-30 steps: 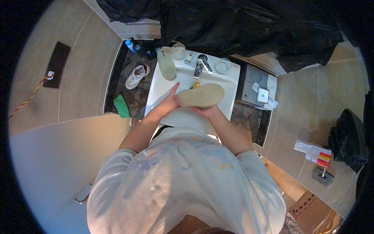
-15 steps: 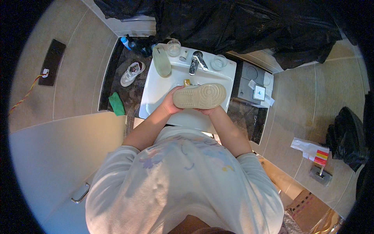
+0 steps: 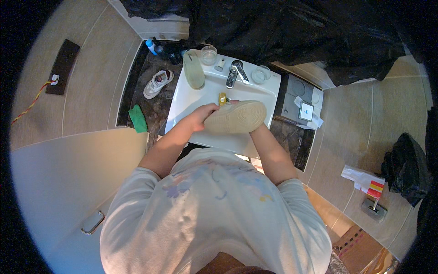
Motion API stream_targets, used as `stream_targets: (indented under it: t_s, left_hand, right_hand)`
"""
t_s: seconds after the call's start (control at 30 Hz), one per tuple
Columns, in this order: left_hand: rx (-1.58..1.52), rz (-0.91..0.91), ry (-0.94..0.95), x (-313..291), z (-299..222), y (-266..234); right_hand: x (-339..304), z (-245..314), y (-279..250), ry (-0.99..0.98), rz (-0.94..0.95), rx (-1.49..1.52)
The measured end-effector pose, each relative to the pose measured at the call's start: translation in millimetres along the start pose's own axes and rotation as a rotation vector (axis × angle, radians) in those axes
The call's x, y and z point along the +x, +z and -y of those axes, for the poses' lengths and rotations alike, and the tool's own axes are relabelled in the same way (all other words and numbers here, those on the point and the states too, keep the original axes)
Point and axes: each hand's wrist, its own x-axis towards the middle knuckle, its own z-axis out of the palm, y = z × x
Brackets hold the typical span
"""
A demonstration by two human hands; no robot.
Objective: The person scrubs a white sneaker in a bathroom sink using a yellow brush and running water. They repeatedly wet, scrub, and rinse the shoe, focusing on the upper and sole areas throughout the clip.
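A pale sneaker [image 3: 237,118] is held over the white sink, its beige patterned sole turned up toward me. My left hand [image 3: 200,117] is closed around one end of it, the thumb near its upper edge. My right hand [image 3: 256,130] supports the other end from beneath; the shoe hides most of its fingers. Just beyond the shoe lies a small yellow object [image 3: 222,98] in the basin; its kind is unclear. A pale green insole [image 3: 194,71] rests along the sink's left rim. The other white sneaker [image 3: 158,84] sits on the dark counter to the left.
The sink [image 3: 182,102] has a chrome faucet [image 3: 235,73] at its back, between two clear glass bowls. A green cloth [image 3: 137,118] lies on the left counter, with a blue-capped bottle [image 3: 150,47] farther back. A grey box [image 3: 292,98] stands right. Black sheeting [image 3: 283,32] hangs behind.
The sneaker has tilted, its sole leaning a little differently, and my left hand has shifted along its end. My right hand's fingers have gone out of sight below the shoe. The view has moved slightly.
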Motion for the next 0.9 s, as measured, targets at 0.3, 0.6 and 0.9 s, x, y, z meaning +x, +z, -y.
stream_targets:
  t_s: [0.3,0.6,0.9]
  left_hand:
    - [0.781,-0.236,0.256,20.2,-7.0,11.8]
    - [1.218,-0.346,0.42,25.2,-11.4,16.0]
    - [-0.184,0.315,0.309,38.1,13.3,-25.6]
  right_hand:
    - [51.5,1.8,-8.2,-0.226,0.309,-0.001]
    - [117.8,-13.9,-69.1,-0.405,0.164,0.113]
    - [-0.6,1.8,35.6,-0.221,0.636,0.377]
